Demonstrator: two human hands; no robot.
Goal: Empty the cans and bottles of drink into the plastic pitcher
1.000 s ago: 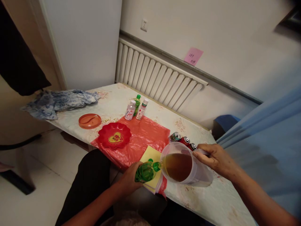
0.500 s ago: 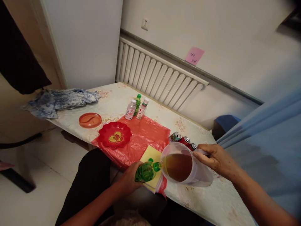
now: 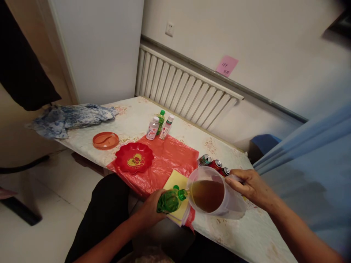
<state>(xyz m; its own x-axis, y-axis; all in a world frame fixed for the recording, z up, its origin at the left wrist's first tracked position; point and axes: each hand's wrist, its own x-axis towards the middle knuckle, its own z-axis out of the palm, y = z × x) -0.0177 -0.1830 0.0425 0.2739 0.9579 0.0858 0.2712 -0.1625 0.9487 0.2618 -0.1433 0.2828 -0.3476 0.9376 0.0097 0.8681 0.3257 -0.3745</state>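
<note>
My left hand [image 3: 152,210] is wrapped round a green plastic bottle [image 3: 168,201], uncapped and tilted with its mouth to the right. That mouth meets the left rim of a translucent plastic jug [image 3: 229,204]. Fingers of my right hand [image 3: 253,188] are closed on the jug's handle. Tilted towards the bottle, the jug holds brown liquid [image 3: 208,195]. A small green cap [image 3: 176,187] shows just behind the bottle neck, over a yellow pad [image 3: 177,179]. Whether liquid is flowing between the two mouths is too small to make out.
Several cans [image 3: 215,164] stand behind the jug. A red scalloped plate [image 3: 146,166] lies on red plastic sheeting [image 3: 175,153], near two white-capped bottles [image 3: 152,128] and another green bottle [image 3: 161,120]. An orange lid [image 3: 105,140] and crumpled cloth [image 3: 82,115] lie left. A blue curtain [image 3: 307,160] hangs right.
Both hands keep their grip with the bottle mouth at the jug's rim. The jug's far end has shifted very slightly left; otherwise little differs.
</note>
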